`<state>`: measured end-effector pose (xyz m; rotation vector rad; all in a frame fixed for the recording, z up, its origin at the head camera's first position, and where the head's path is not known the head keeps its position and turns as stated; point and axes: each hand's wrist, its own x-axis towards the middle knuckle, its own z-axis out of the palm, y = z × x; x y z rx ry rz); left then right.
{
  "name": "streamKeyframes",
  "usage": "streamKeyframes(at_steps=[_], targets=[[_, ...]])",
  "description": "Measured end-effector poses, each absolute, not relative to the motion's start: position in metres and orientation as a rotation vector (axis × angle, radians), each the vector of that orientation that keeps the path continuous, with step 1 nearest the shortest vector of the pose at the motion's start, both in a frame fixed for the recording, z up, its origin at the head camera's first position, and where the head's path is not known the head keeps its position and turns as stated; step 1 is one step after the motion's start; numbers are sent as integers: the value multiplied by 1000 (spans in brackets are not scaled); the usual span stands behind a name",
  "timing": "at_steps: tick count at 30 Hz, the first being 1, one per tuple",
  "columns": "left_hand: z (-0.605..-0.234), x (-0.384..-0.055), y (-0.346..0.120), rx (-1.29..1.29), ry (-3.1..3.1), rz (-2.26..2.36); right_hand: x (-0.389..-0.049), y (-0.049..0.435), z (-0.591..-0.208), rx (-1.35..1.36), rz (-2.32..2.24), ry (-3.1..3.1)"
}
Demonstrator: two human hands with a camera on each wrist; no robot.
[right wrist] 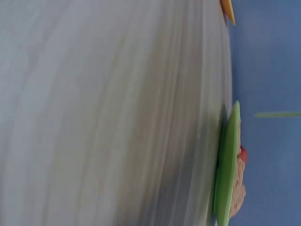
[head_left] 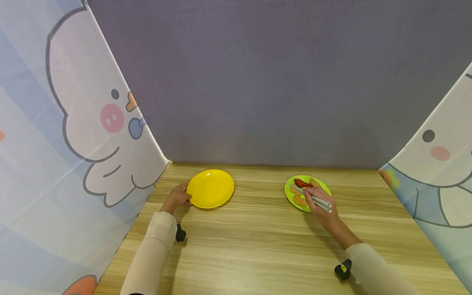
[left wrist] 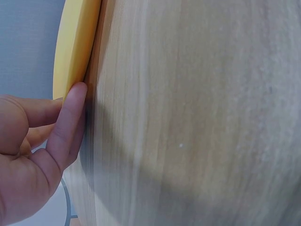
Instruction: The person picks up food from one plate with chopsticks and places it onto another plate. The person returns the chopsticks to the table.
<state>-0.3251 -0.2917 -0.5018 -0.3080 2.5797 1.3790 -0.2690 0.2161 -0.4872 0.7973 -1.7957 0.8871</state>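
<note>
My left hand [head_left: 179, 195] pinches the left rim of a round yellow plate [head_left: 211, 188]. In the left wrist view the fingertips sit at the edge of this plate [left wrist: 73, 42], low over the wood. My right hand [head_left: 324, 207] holds a pair of pale chopsticks [head_left: 320, 202], their tips reaching over a green plate [head_left: 289, 196]. On the green plate lie a reddish-brown drumstick [head_left: 302, 183] and several tan nugget-like pieces [head_left: 300, 201]. The right wrist view shows the green plate [right wrist: 227, 174] edge-on, with a thin chopstick [right wrist: 280, 114] above it; the hand itself is out of that frame.
Both plates are on a wood-grain table [head_left: 254, 237], near its back edge. Behind rises a grey cloth wall [head_left: 258, 82]. Cartoon-printed cloths flank the table on the left [head_left: 81, 172] and right [head_left: 442, 176]. Small black devices [head_left: 343, 270] sit at both wrists.
</note>
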Motion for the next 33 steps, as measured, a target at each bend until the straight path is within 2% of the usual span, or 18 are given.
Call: streamKeyframes(at_steps=[16, 33], targets=[[-502, -328, -293, -292, 2553, 1394, -276, 183, -509, 1199, 433, -1776], [-504, -327, -292, -298, 2539, 1423, -259, 175, -517, 1391, 130, -1991]])
